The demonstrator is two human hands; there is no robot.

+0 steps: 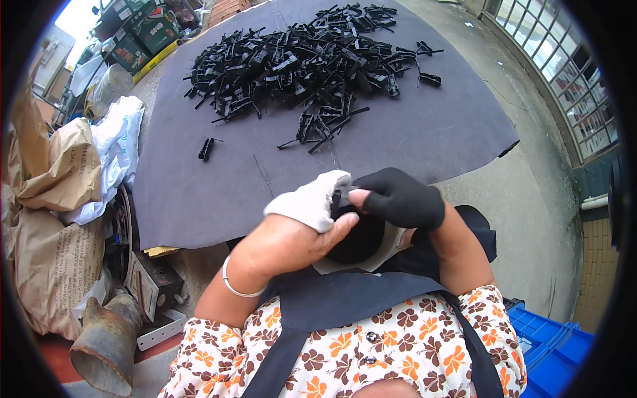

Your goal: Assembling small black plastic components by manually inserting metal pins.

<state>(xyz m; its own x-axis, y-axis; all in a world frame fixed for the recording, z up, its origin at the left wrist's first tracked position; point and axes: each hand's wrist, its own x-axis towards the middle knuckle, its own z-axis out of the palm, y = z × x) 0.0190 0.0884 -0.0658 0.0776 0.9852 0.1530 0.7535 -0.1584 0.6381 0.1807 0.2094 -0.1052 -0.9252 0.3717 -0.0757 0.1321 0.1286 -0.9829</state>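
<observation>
My left hand [310,204], partly covered by a white glove, closes round a small black plastic part [339,198]. My right hand [402,199], in a black glove with bare fingertips, pinches at the same part from the other side. Both hands meet above a round bucket [393,247] with a pale rim and a dark inside, close to my body. Past my hands, a big heap of similar black plastic parts [285,66] lies on a grey-covered table [219,192]. One single part [208,149] rests apart from the heap at the left.
Brown paper sacks [56,265] and a white bag [119,149] crowd the left side. A rusty metal pipe piece [106,348] stands at the lower left. Blue plastic crates [551,345] are at the lower right. A barred window [557,66] runs along the right wall.
</observation>
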